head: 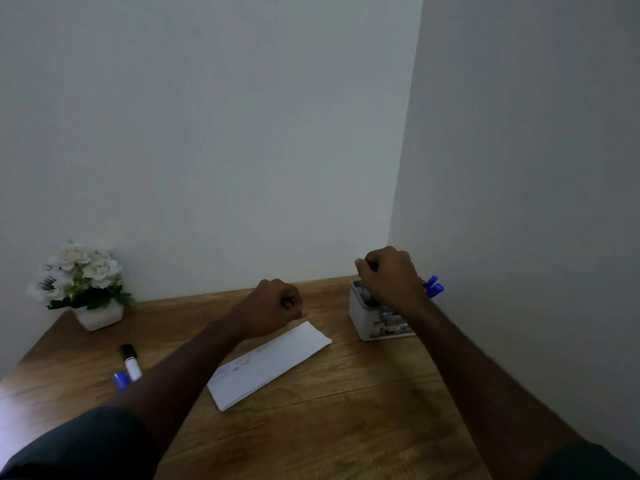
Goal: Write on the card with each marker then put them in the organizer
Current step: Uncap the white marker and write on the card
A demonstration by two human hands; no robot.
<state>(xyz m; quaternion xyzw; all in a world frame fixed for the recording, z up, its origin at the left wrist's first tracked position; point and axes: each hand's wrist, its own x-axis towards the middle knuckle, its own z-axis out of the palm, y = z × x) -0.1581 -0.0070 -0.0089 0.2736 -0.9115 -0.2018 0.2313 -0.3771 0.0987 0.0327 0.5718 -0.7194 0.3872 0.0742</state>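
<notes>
Nearest, the card lies flat on the desk. Left of it lie two markers; the left hand hovers over its far edge, fingers curled, empty. Right of it, the right hand hangs fisted above the organizer; whether it holds anything, I cannot tell.

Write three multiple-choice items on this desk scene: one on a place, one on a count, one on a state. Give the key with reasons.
1. Where does the organizer stand?
A. beside the flower pot
B. at the desk's far right, by the wall corner
C. on the card

2. How many markers lie on the desk left of the left forearm?
A. two
B. none
C. five

3. How is the left hand?
A. flat on the card
B. gripping a marker
C. fist curled, holding nothing visible

Key: B, its white box sits under the right hand; A, the black-capped marker and a blue marker lie there; C, its fingers curl above the card.
</notes>
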